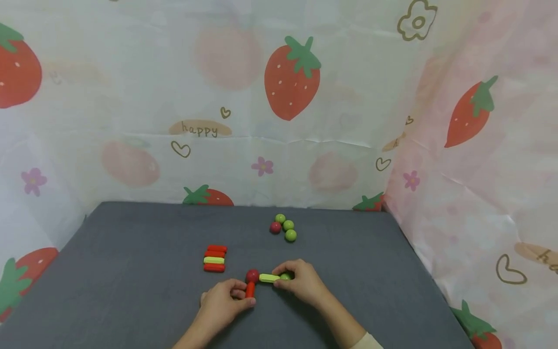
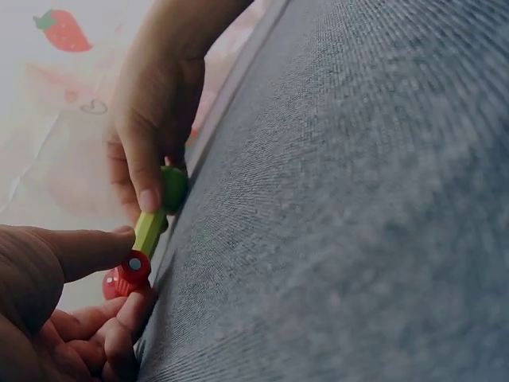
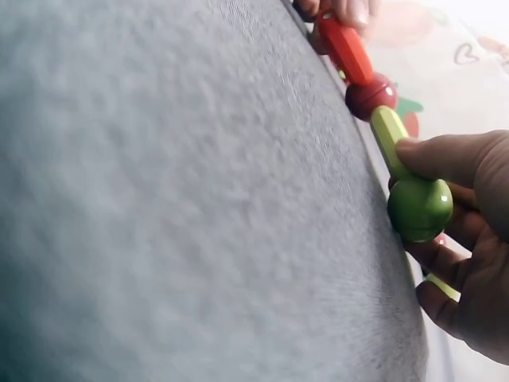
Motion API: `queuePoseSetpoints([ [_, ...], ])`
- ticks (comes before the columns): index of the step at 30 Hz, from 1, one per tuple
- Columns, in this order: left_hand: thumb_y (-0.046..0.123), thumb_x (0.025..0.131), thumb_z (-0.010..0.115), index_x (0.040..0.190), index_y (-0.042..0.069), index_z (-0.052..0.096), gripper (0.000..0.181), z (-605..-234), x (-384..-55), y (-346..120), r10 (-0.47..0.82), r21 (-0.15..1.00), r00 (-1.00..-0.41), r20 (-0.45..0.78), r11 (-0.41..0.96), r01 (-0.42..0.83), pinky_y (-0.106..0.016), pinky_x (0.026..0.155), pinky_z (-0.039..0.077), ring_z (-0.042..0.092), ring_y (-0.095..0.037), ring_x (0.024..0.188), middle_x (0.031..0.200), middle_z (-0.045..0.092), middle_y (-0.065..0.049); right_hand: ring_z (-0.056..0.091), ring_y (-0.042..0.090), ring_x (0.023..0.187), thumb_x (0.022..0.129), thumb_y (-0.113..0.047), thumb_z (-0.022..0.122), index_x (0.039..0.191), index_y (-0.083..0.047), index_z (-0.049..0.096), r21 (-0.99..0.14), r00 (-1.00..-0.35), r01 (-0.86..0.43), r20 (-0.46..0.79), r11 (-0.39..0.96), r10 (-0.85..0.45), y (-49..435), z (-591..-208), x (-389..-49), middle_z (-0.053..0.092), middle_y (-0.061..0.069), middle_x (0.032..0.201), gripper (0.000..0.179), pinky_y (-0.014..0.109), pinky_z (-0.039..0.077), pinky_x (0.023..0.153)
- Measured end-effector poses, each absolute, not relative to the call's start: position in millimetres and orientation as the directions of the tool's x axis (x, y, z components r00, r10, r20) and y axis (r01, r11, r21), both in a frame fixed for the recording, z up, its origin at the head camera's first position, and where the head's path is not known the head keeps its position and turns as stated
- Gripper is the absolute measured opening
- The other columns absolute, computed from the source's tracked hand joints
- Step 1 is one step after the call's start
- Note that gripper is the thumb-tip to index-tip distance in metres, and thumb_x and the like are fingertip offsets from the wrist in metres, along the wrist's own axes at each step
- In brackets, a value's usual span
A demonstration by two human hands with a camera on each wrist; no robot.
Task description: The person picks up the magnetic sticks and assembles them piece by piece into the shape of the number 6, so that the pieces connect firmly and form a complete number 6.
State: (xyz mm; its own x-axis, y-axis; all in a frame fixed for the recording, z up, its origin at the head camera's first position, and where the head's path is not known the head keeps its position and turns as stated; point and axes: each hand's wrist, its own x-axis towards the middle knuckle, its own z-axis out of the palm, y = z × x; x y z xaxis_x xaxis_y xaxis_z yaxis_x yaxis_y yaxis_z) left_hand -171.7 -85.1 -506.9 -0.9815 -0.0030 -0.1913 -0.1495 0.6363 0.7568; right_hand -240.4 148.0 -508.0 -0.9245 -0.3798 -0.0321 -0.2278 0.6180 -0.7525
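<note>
My left hand (image 1: pixel 221 301) pinches a red rod (image 1: pixel 250 290) between thumb and fingers, low over the grey cloth. A red ball (image 1: pixel 252 276) sits at the rod's far end. From the ball a yellow-green rod (image 1: pixel 269 278) runs to the right, with a green ball (image 3: pixel 420 208) at its other end. My right hand (image 1: pixel 305 282) holds this yellow-green rod, the thumb on it close to the green ball. In the left wrist view, a round silvery spot shows on the near end of the red rod (image 2: pixel 135 265). Fingers partly cover the green ball in the head view.
Left of the hands lie several short rods in a stack-like row, red rods (image 1: pixel 214 267) and one yellow-green rod (image 1: pixel 214 260). Farther back sit several green balls (image 1: pixel 290 235) and one red ball (image 1: pixel 275 228). A strawberry-print curtain (image 1: pixel 279 165) hangs behind the grey-covered table (image 1: pixel 144 242).
</note>
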Motion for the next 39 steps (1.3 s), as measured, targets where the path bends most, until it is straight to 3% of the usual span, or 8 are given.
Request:
queuePoseSetpoints([
  [7,0.047,0.073,0.082,0.101,0.018,0.07,0.042,-505,-170,-84,-0.019,0.749,-0.982,-0.189,0.643,-0.157,-0.048,0.08,0.03,0.06,-0.007,0.081,0.081,0.07,0.012,0.06,0.011,0.077,0.081,-0.028,0.08,0.096,-0.031,0.075,-0.767,-0.906,-0.236,-0.049,0.596,-0.421,145,-505,-245,0.068,-0.009,0.099,0.016,0.028,0.051,0.063],
  [13,0.048,0.074,0.081,0.098,0.019,0.071,0.039,-505,-172,-81,-0.048,0.745,-0.983,-0.178,0.646,-0.166,-0.043,0.074,0.029,0.06,-0.006,0.078,0.08,0.07,0.011,0.06,0.011,0.079,0.081,-0.028,0.08,0.097,-0.03,0.076,-0.777,-0.903,-0.224,-0.062,0.588,-0.426,145,-503,-247,0.069,-0.009,0.1,0.016,0.028,0.051,0.064],
  [21,0.04,0.078,0.079,0.089,0.021,0.071,0.023,-503,-172,-77,-0.088,0.754,-0.984,-0.155,0.634,-0.175,-0.042,0.072,0.027,0.058,-0.006,0.071,0.076,0.07,0.011,0.06,0.01,0.076,0.081,-0.027,0.079,0.097,-0.028,0.075,-0.776,-0.884,-0.247,-0.066,0.581,-0.464,146,-501,-249,0.069,-0.007,0.101,0.016,0.028,0.052,0.06],
  [28,0.039,0.076,0.081,0.087,0.022,0.069,0.024,-505,-170,-75,-0.088,0.743,-0.987,-0.135,0.65,-0.16,-0.042,0.073,0.027,0.058,-0.005,0.071,0.074,0.068,0.012,0.06,0.006,0.083,0.082,-0.027,0.079,0.096,-0.028,0.075,-0.761,-0.866,-0.285,-0.057,0.582,-0.498,147,-502,-252,0.07,-0.008,0.1,0.015,0.024,0.05,0.071],
  [39,0.039,0.075,0.082,0.087,0.019,0.07,0.026,-502,-168,-75,-0.086,0.72,-0.988,-0.132,0.676,-0.155,-0.04,0.071,0.027,0.057,-0.006,0.071,0.072,0.066,0.012,0.06,0.006,0.085,0.081,-0.029,0.079,0.096,-0.029,0.075,-0.747,-0.864,-0.293,-0.06,0.597,-0.5,146,-501,-254,0.069,-0.01,0.099,0.015,0.024,0.049,0.073],
])
